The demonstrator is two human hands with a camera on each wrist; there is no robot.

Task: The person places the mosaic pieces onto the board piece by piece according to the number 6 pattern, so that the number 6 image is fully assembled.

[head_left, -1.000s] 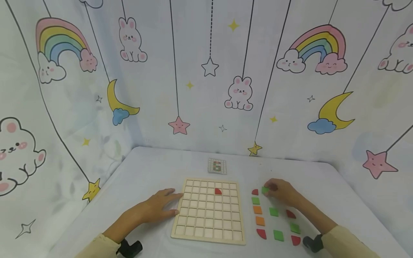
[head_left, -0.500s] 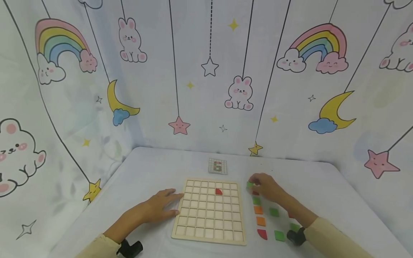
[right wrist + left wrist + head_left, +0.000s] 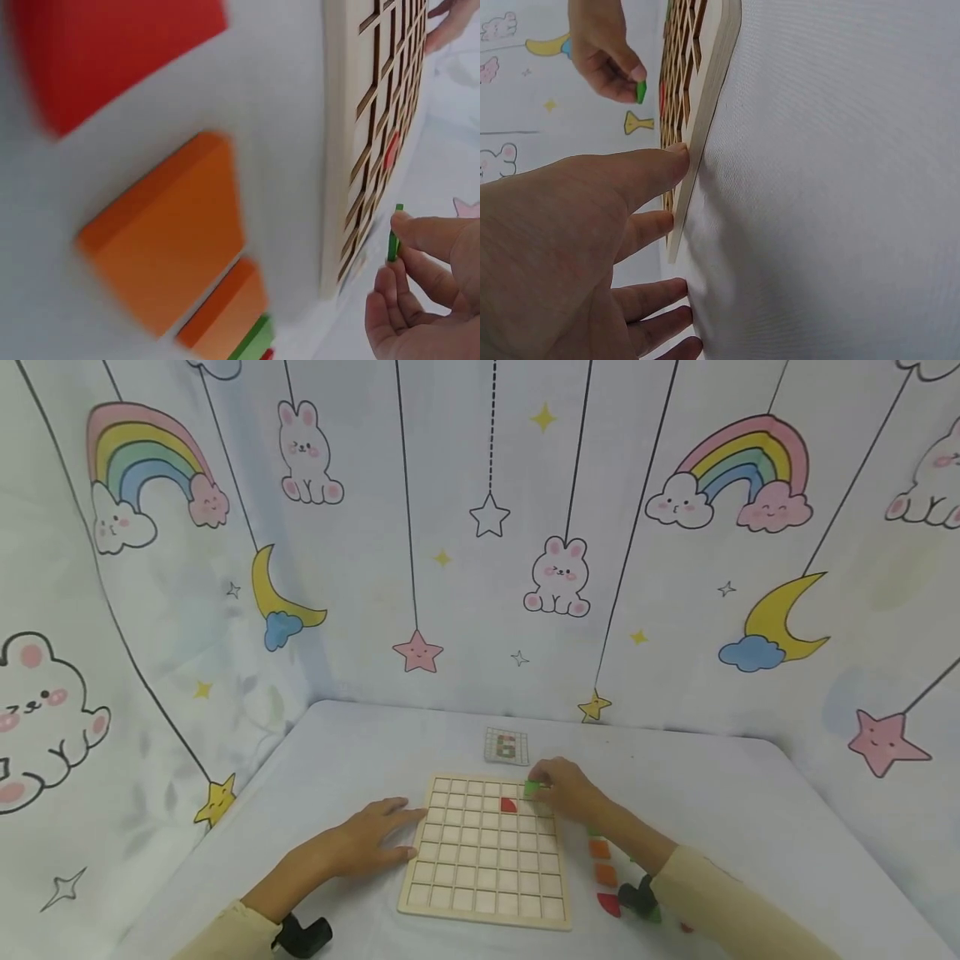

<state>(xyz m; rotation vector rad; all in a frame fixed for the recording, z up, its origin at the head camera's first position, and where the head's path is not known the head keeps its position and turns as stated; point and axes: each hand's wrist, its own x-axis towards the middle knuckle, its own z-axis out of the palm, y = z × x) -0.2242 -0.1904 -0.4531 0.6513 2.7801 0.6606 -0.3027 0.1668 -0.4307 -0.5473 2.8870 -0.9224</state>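
Note:
Between thumb and fingertips, my right hand [image 3: 567,791] pinches a green square tile [image 3: 532,789] over the far right part of the wooden grid board [image 3: 484,920]. In the right wrist view the green tile [image 3: 394,234] is seen edge-on, above the board. A red quarter-round tile [image 3: 508,806] sits in one cell of the board, just left of the pinched tile. My left hand [image 3: 367,841] lies at the board's left side with fingers spread; in the left wrist view its thumb and a finger [image 3: 651,232] touch the board's edge.
Right of the board lie orange tiles [image 3: 606,875], a red quarter-round tile [image 3: 608,904] and some green ones, partly covered by my right arm. A small card [image 3: 506,747] with a gridded "6" pattern lies behind the board. A printed cloth wall [image 3: 480,568] rises at the back.
My right hand has carried the green tile leftward from the loose tiles to over the board's far right part. My left hand has stayed at the board's edge.

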